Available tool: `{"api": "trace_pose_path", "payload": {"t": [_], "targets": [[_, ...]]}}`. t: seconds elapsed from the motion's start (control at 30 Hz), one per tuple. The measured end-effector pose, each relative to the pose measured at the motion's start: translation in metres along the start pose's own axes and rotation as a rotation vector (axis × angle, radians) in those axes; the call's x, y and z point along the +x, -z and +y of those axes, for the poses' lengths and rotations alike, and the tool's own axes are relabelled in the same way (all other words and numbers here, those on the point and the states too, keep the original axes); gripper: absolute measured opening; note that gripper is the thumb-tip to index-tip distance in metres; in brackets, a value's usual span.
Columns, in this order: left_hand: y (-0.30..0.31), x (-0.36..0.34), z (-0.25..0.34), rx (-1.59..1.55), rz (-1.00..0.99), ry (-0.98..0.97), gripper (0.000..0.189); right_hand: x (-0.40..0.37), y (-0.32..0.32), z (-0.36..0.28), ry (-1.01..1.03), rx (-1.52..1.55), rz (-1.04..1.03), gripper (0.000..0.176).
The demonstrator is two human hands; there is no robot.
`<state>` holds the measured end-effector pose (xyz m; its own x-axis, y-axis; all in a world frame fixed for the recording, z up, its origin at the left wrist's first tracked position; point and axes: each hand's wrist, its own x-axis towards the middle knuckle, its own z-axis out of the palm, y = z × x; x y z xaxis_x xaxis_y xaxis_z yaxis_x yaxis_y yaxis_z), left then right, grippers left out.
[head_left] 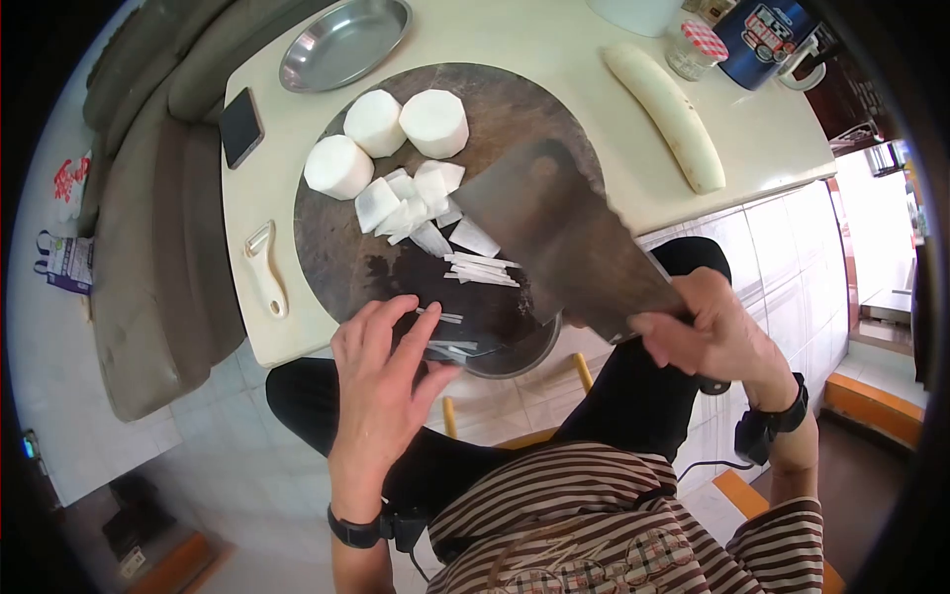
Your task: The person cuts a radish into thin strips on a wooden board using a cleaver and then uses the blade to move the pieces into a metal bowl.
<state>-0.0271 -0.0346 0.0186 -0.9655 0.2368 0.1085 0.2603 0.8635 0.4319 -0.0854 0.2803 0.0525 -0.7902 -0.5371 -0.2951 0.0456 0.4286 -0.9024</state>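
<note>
My right hand (pixel 717 332) grips a broad cleaver (pixel 584 247) by its handle; the blade is raised and tilted over the right side of a round, dark cutting board (pixel 524 104). My left hand (pixel 381 371) is at the board's near edge with its fingers apart, the fingertips by a few thin white radish strips (pixel 453 348). Farther in lies a small bundle of radish strips (pixel 482 270). Behind it are several thin radish slices (pixel 406 205) in a loose pile. Three peeled white radish chunks (pixel 433 124) sit at the far left of the board.
A whole white radish (pixel 668 117) lies on the table's right side, near a jar with a checked lid (pixel 696 49) and a blue can (pixel 762 42). A steel dish (pixel 344 45), a phone (pixel 241 129) and a peeler (pixel 264 272) are on the left. A sofa (pixel 163 228) stands beyond.
</note>
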Motion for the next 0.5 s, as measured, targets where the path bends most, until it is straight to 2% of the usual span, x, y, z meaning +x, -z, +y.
{"api": "trace_pose_path", "payload": {"t": [0.07, 0.23, 0.43, 0.5], "targets": [[-0.002, 0.001, -0.002, 0.053, 0.003, -0.055, 0.051, -0.009, 0.011, 0.021, -0.116, 0.164, 0.046, 0.025], [-0.018, -0.007, -0.004, -0.05, 0.045, -0.096, 0.045, -0.016, 0.017, 0.058, -0.069, 0.243, 0.177, 0.025], [-0.035, -0.011, 0.003, -0.129, 0.169, -0.154, 0.035, -0.021, 0.01, 0.066, -0.022, 0.23, 0.198, 0.027], [-0.038, -0.012, 0.003, -0.083, 0.223, -0.229, 0.031, -0.023, 0.011, 0.068, -0.012, 0.235, 0.208, 0.028]]}}
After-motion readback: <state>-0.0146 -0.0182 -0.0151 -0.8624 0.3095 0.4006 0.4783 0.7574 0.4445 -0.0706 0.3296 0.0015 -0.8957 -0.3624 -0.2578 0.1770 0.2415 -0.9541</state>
